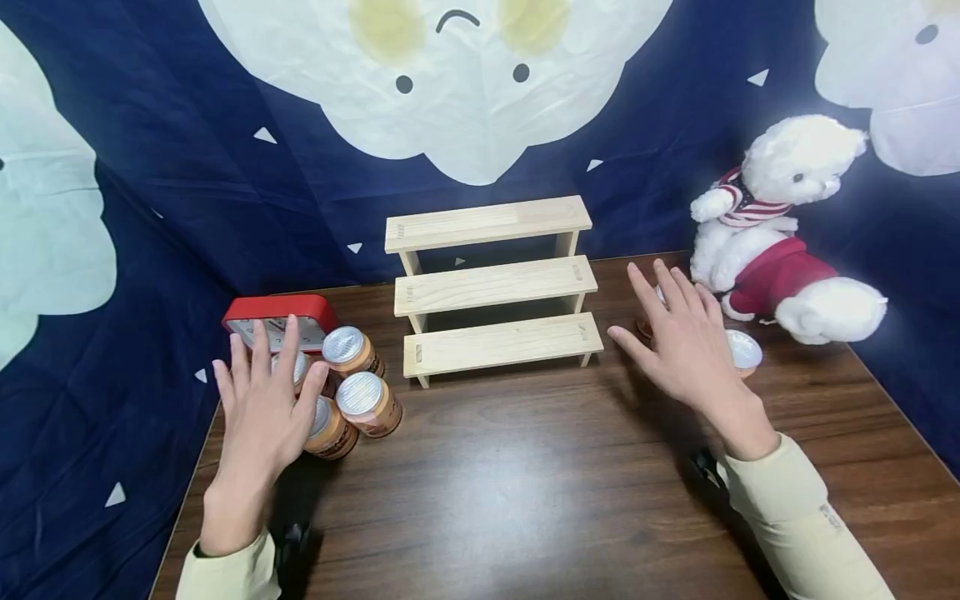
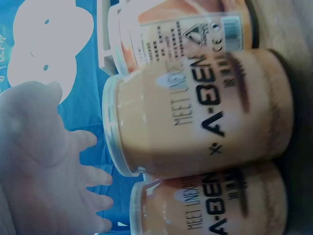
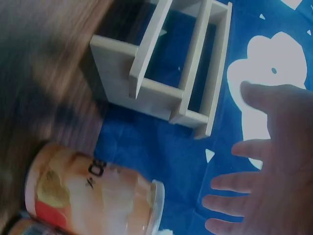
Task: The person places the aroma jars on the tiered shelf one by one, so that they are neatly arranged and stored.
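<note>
Orange-brown jars (image 1: 379, 412), pale-lidded, upright on a dark wooden table (image 1: 510, 508), grouped at left beside the left hand (image 1: 262, 417), its fingers spread, raised clear of them; further jars (image 1: 746, 353) at right, partly hidden by the right hand (image 1: 688, 354), likewise raised with fingers extended. Between the groups, one three-tier pale wooden shelf (image 1: 496, 286); behind the left jars, one red clock (image 1: 324, 312); beyond the right jars, white plush (image 1: 798, 158) with striped scarf (image 1: 742, 202); behind all, blue cloth (image 1: 187, 200).

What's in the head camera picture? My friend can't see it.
A left hand is spread near jars and a red clock, a right hand near more jars and white plush. Between them, a three-step wooden shelf stands on a table.
</note>
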Demonstrator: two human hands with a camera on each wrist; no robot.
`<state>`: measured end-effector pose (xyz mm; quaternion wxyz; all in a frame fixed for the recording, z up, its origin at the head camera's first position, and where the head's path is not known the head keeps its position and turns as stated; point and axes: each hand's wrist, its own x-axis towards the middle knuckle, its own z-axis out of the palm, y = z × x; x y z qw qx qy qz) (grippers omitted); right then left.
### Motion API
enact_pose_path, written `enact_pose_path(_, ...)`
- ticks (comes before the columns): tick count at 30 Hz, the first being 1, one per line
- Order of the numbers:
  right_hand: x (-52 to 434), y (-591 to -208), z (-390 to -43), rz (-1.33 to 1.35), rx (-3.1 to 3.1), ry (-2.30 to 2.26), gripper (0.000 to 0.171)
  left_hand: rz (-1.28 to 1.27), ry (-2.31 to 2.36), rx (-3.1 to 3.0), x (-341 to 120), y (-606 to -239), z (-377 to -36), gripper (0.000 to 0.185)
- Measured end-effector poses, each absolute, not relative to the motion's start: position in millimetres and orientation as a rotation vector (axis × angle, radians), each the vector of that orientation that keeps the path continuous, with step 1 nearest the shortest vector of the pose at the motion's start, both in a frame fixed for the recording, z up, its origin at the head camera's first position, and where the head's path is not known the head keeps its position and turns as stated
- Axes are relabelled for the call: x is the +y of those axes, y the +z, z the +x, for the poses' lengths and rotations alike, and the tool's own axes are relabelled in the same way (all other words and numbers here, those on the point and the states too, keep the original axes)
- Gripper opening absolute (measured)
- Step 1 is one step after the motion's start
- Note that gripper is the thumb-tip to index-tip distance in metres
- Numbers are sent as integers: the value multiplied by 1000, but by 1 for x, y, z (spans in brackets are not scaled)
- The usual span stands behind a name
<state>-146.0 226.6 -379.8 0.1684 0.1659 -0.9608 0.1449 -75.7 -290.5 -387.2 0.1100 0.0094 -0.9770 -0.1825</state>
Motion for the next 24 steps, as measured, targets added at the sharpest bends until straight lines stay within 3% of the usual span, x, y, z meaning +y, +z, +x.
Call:
enact_pose_path(12, 194, -402, -132, 392, -2363, 827, 62, 36, -752, -2452, -278, -408, -58, 73)
enact_pose_path(24, 171, -445, -128, 283, -2346, 1134, 50, 22, -824, -2150, -274, -427, -47, 68)
